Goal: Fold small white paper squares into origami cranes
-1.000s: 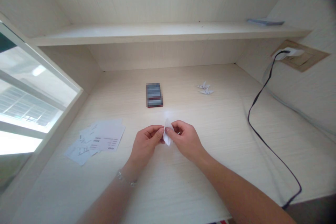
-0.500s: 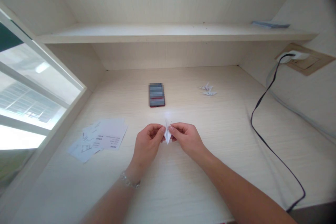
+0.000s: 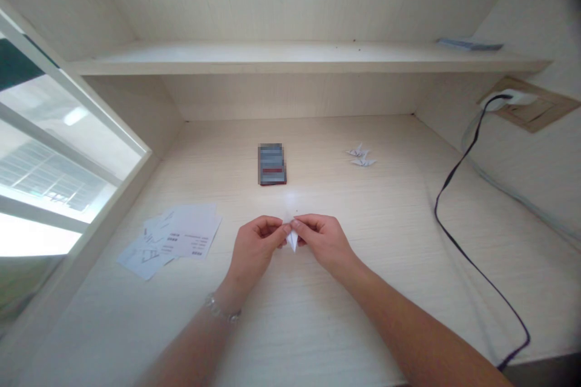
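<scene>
Cream wood-grain desktop (image 3: 381,217) fills my view, set in an alcove under a shelf (image 3: 290,58), with a window (image 3: 54,157) running down the left side; from here I see the person's forearms come in from the bottom edge and converge near the middle of the desk. Their left hand (image 3: 254,248) and right hand (image 3: 324,243) are both half closed, fingers curled, and face each other; between them they pinch a small piece of folded white paper (image 3: 293,240) from either side, its narrow point showing below the grip while the rest is hidden by the fingers. I judge that the hands sit this close because so small a piece needs both sets of fingertips to steady it; I cannot tell whether it touches the desk. Two small folded paper cranes (image 3: 361,155) lie together farther up the desk to the right; a pixelated dark rectangular object (image 3: 272,164) lies straight ahead, and loose printed paper sheets (image 3: 181,236) overlap to the left, within easy reach; a black cable (image 3: 436,211) runs along the right.
</scene>
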`<action>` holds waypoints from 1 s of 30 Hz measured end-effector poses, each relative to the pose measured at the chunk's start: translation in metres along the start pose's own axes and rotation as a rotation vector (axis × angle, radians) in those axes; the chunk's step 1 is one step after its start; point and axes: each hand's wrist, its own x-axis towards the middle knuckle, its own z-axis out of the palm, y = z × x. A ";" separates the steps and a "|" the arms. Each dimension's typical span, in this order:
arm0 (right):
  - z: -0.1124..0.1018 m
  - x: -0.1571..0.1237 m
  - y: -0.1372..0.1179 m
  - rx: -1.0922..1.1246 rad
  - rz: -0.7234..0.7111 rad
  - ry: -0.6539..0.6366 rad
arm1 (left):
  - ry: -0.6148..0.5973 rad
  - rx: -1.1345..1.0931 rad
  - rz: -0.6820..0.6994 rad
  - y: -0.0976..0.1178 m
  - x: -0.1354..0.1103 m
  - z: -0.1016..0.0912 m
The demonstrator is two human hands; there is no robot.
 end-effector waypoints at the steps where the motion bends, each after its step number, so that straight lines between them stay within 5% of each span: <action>1: 0.000 0.000 0.000 0.003 0.005 0.000 | -0.010 -0.022 -0.006 -0.002 0.000 0.000; 13: -0.004 0.000 -0.002 -0.058 0.049 -0.021 | -0.102 -0.253 -0.137 -0.005 0.000 -0.003; 18: -0.007 0.000 -0.009 -0.182 -0.065 0.079 | -0.145 -0.176 -0.130 -0.002 -0.002 -0.001; 30: -0.007 -0.001 -0.011 -0.197 -0.031 0.039 | -0.167 -0.021 -0.121 0.007 -0.005 0.002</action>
